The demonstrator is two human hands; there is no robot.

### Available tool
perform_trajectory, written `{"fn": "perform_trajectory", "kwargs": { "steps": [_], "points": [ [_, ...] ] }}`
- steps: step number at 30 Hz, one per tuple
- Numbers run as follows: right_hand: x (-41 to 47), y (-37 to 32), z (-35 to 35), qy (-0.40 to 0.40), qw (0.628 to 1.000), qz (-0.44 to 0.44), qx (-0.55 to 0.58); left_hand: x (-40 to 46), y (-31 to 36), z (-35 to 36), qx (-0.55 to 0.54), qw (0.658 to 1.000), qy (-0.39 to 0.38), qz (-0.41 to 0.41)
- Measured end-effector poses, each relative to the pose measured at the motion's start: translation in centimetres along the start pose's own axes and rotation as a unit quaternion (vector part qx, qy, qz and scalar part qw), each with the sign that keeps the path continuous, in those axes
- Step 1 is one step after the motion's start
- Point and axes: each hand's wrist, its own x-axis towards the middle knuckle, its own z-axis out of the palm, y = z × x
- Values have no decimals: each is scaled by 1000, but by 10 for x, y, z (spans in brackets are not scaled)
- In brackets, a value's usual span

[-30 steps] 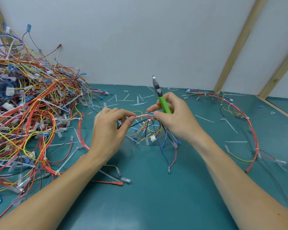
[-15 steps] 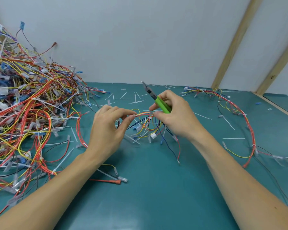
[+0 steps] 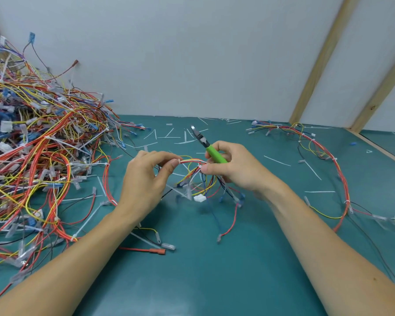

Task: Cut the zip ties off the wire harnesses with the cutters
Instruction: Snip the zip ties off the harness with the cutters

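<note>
Head view: I see left hand pinching wire bundle between thumb and forefinger, over green mat. Right hand pinches same bundle at white zip tie, other fingers curled round green cutters, tip up, off tie. Bundle looks light, floppy; hold close either side of tie. Big wire pile left, second harness right. No containers visible.
</note>
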Motion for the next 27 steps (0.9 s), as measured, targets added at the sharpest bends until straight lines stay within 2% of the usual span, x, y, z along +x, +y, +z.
{"fn": "perform_trajectory", "kwargs": {
  "steps": [6,12,19,22,24,27],
  "points": [
    [0,-1,6,-23,991,45,127,0,2,-2,11,1000,-6,-18],
    [3,3,11,6,992,37,117,2,18,-10,-47,998,41,13],
    [8,6,7,69,988,17,138,1,17,-11,-61,997,36,3],
    [9,8,0,87,981,7,172,1,15,-8,-34,999,11,22],
    [8,9,-6,96,983,-10,156,0,13,-5,-36,999,27,11],
    [8,10,-16,113,989,-73,59,8,6,-10,-56,993,90,-50]
  ]
}}
